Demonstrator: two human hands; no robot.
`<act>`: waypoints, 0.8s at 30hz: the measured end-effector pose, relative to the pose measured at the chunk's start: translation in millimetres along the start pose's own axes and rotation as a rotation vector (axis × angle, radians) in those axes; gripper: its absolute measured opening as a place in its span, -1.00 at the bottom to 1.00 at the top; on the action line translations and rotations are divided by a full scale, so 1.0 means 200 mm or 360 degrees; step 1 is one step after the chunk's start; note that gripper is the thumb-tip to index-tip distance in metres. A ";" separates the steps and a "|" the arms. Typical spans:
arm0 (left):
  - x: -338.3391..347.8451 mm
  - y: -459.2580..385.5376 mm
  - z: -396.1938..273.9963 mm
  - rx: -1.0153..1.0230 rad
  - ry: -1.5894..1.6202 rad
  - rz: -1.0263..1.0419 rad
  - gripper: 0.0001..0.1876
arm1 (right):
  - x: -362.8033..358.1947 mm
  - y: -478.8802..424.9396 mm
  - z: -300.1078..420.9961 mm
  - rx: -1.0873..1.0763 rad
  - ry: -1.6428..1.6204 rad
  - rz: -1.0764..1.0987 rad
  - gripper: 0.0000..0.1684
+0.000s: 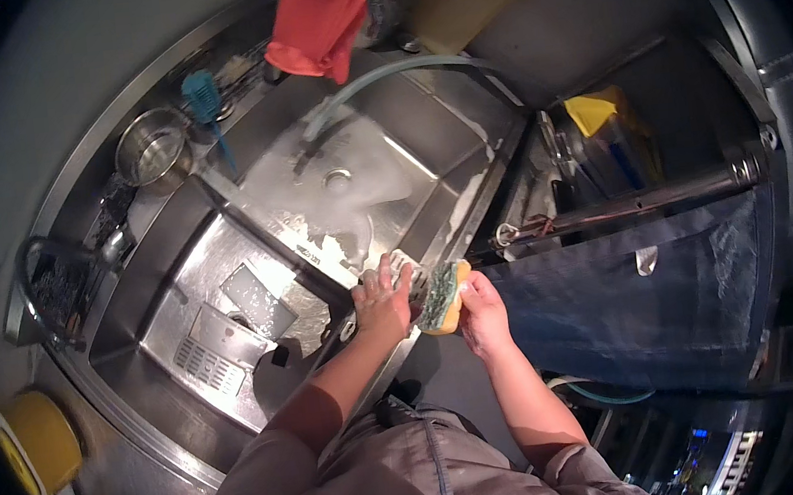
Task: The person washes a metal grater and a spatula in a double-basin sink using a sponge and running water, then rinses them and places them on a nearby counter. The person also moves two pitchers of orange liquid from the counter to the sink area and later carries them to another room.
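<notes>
My right hand grips a yellow sponge with a dark green scouring side at the sink's front edge. Just left of it, my left hand is on a pale slotted piece, mostly hidden by my fingers and the sponge. Both are over the rim near the divider of a two-basin stainless steel sink. Soapy water lies in the far basin, where a pale hose ends. In the near left basin rest a slotted metal plate and a flat rectangular piece.
A metal pot, a teal brush and a red cloth are along the back ledge. A curved faucet stands at the left. On the right hangs a dark sheet below a metal bar, with a yellow item behind.
</notes>
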State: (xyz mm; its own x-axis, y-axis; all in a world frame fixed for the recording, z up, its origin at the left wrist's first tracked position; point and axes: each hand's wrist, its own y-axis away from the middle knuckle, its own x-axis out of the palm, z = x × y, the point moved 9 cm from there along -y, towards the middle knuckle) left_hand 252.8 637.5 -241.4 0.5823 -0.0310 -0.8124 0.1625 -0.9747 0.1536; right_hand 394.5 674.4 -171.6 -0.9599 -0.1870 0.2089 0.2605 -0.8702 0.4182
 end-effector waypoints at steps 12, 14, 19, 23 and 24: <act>0.55 0.51 1.62 -0.0736 -0.0233 -0.0044 -0.60 | 0.31 0.00 -0.09 0.0249 0.0074 0.0115 -0.82; 0.57 0.53 1.59 -0.0708 -0.0371 0.0156 -0.73 | 0.40 0.03 -0.11 0.0281 0.0117 0.0136 -0.80; 0.84 0.46 1.62 -0.0591 -0.0512 0.0067 -0.75 | 0.59 0.03 -0.15 0.0340 0.0210 0.0285 -0.76; 1.07 0.35 1.67 -0.0539 -0.0328 0.0378 -0.74 | 0.71 0.02 -0.17 0.0403 0.0279 0.0345 -0.76; 1.09 0.33 1.65 -0.0508 -0.0314 0.0397 -0.74 | 0.73 0.02 -0.18 0.0396 0.0284 0.0374 -0.76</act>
State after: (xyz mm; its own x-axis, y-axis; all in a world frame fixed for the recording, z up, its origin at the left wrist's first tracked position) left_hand 127.0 492.7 -593.5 0.4765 -0.3285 -0.8155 0.2917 -0.8159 0.4991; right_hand 251.9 628.0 -170.9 -0.8682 -0.4638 0.1763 0.4716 -0.6610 0.5836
